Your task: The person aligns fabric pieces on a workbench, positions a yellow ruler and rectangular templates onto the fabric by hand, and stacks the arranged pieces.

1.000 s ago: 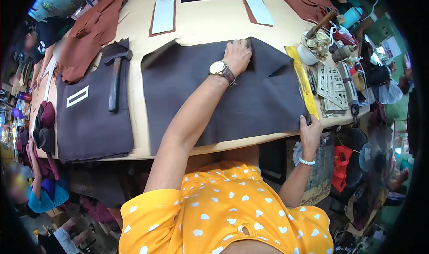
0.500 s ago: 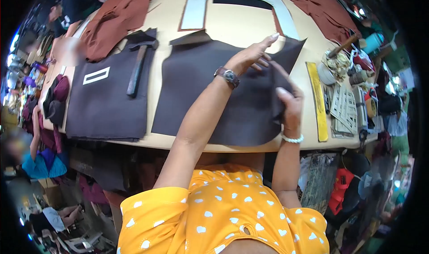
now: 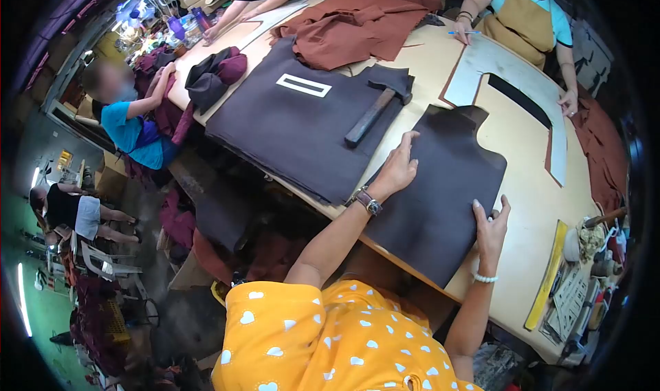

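Note:
A dark brown cloth piece (image 3: 440, 192) with a curved cutout at its top lies on the table before me. My left hand (image 3: 397, 165), a watch on its wrist, rests at the cloth's left edge with thumb and fingers apart. At the right edge is my right hand (image 3: 491, 231), with a beaded bracelet; its thumb and index finger are spread, the thumb touching the cloth. To the left, a stack of dark brown cloth (image 3: 275, 133) carries a hammer (image 3: 375, 116) and a small white rectangular frame (image 3: 303, 85).
Rust-coloured cloth (image 3: 357, 30) lies at the back. A person across the table holds a pen by a pale U-shaped pattern (image 3: 495, 64). A yellow ruler (image 3: 548, 274) and tools line the right edge. Another person in blue (image 3: 134, 130) sits at left.
My view has swung left. The cloth, spread wide before with my right hand lifting its right side, now shows narrower, folded over. My hands have moved apart to its two sides.

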A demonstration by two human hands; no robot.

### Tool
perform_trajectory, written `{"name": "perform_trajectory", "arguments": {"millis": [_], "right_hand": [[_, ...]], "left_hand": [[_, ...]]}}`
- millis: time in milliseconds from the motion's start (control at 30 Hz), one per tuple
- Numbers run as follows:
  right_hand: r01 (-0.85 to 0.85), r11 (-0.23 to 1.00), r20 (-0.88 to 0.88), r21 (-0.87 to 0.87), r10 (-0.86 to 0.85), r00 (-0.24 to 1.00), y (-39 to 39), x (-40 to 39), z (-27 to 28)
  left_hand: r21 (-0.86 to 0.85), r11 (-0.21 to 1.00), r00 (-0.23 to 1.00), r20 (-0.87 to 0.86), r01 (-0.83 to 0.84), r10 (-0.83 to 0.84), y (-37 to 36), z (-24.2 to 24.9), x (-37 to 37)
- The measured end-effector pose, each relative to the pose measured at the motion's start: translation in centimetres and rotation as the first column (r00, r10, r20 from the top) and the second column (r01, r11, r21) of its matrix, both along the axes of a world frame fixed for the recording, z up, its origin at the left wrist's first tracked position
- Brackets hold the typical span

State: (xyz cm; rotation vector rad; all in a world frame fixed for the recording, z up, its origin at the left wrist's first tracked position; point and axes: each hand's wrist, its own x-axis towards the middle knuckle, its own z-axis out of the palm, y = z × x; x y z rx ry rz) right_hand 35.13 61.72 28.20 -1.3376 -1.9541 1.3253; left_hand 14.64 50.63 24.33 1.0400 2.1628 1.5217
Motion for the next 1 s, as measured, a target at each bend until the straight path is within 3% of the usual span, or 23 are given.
{"name": "perform_trajectory", "arguments": {"millis": [100,167,233,267,400,433,500,533,633,700,800,933,1000], "right_hand": [[-0.125,0.992,-0.303,-0.016,0.115,0.946,1.9,-0.7,-2.2],[-0.076,0.997,-0.320,0.031,0.082,0.944,4.3,-0.3,-3.6],[-0.034,0.999,-0.317,-0.031,0.022,0.948,5.4,1.1,-2.9],[-0.020,1.000,-0.288,0.004,0.021,0.957,6.5,2.2,-3.4],[0.070,0.990,-0.156,0.125,-0.051,0.987,8.7,6.2,-4.9],[0.091,0.985,-0.128,0.148,-0.073,0.989,8.3,6.4,-4.8],[0.136,0.985,-0.263,0.101,-0.106,0.959,7.4,6.1,-5.1],[0.193,0.960,-0.245,0.203,-0.141,0.959,7.3,5.6,-5.5],[0.175,0.944,-0.006,0.280,-0.180,0.984,6.2,4.8,-3.8],[0.155,0.915,0.031,0.372,-0.179,0.983,6.2,4.7,-4.4],[0.125,0.894,0.130,0.430,-0.199,0.971,5.3,4.0,-3.7],[0.100,0.864,0.177,0.494,-0.212,0.961,4.9,3.8,-3.5],[0.085,0.859,0.195,0.504,-0.209,0.958,5.0,3.8,-3.7]], "left_hand": [[-0.036,0.995,0.995,-0.030,0.090,-0.092,-0.6,-1.0,-0.3],[-0.040,0.991,0.991,-0.031,0.128,-0.129,0.0,-1.0,-0.3],[-0.024,0.992,0.992,0.016,0.126,-0.126,1.7,-1.1,1.2],[-0.015,0.984,0.982,-0.065,0.177,-0.177,2.7,-1.7,1.6],[-0.016,0.966,0.963,-0.075,0.259,-0.260,5.6,-1.6,4.3],[0.009,0.973,0.960,-0.167,0.230,-0.226,6.0,-1.7,4.6],[-0.049,0.971,0.951,-0.194,0.234,-0.240,5.8,-1.1,4.4],[-0.064,0.971,0.948,-0.211,0.230,-0.238,5.5,-1.2,3.8],[-0.111,0.979,0.954,-0.227,0.174,-0.195,4.0,-1.0,2.1],[-0.183,0.949,0.965,-0.010,0.256,-0.262,3.5,-0.7,0.5],[-0.222,0.947,0.972,0.095,0.233,-0.217,2.8,0.6,-0.2],[-0.118,0.945,0.951,-0.017,0.306,-0.310,1.9,-0.1,-1.0],[-0.188,0.922,0.940,0.028,0.339,-0.340,1.2,0.6,-0.9]]}}
